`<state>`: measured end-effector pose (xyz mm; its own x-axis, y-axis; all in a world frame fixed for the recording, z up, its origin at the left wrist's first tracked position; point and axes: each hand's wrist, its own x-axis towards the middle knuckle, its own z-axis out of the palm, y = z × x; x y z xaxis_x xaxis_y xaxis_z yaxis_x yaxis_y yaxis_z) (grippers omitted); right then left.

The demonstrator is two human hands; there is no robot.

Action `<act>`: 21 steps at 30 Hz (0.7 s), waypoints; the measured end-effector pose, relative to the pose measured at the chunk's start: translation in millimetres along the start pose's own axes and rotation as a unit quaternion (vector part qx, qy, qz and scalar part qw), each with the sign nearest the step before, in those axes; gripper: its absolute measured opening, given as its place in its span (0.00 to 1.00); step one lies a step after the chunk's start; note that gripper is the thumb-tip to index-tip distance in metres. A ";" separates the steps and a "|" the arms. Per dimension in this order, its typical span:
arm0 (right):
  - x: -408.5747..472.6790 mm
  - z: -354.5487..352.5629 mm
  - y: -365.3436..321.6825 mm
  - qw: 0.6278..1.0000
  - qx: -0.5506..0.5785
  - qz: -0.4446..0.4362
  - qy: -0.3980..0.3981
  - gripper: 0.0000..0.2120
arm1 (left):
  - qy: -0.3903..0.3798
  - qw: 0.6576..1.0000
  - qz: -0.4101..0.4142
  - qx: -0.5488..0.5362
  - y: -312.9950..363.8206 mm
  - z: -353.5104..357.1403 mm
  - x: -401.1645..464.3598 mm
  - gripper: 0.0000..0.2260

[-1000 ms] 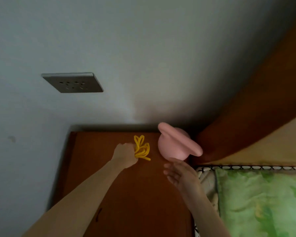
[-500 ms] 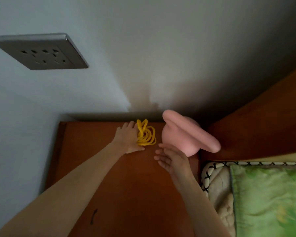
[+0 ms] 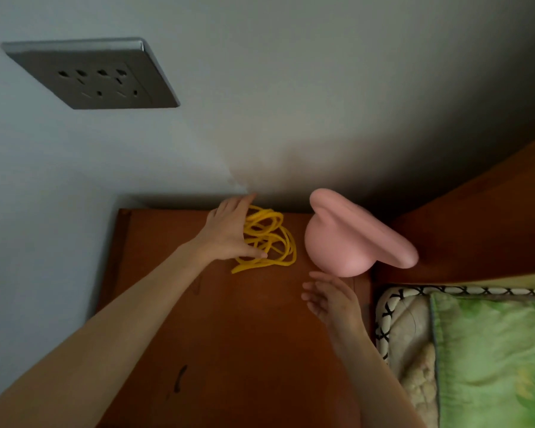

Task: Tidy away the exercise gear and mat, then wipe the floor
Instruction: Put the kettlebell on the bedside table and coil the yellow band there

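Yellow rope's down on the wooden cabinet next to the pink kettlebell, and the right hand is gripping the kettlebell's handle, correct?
Not quite. In the head view the right hand is open just short of the pink kettlebell, gripping nothing. The yellow rope does lie on the wooden cabinet beside it.

The bench [image 3: 235, 335] is smooth reddish-brown wood with a dull sheen. The pink kettlebell [image 3: 337, 242] looks matt and rubbery, the yellow rope [image 3: 269, 239] like soft cord. The socket plate [image 3: 90, 72] looks like brushed metal.

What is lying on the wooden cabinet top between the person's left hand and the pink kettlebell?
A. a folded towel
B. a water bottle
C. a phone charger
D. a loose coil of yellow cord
D: a loose coil of yellow cord lies on the cabinet top, with the left hand at one side and the pink kettlebell at the other.
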<state>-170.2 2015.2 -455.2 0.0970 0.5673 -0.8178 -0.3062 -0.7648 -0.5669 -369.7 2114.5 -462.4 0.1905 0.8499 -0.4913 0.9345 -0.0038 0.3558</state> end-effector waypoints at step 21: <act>-101.7 -7.4 -41.4 1.000 -0.004 -0.023 -0.014 0.12 | 0.158 0.864 -0.188 -0.440 34.1 -5.1 -131.2 0.21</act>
<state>-160.4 1986.8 -349.3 0.0843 0.6109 -0.7872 -0.2947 -0.7394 -0.6053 -364.3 2005.6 -381.8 -0.2986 0.8052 -0.5123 0.2954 0.5884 0.7527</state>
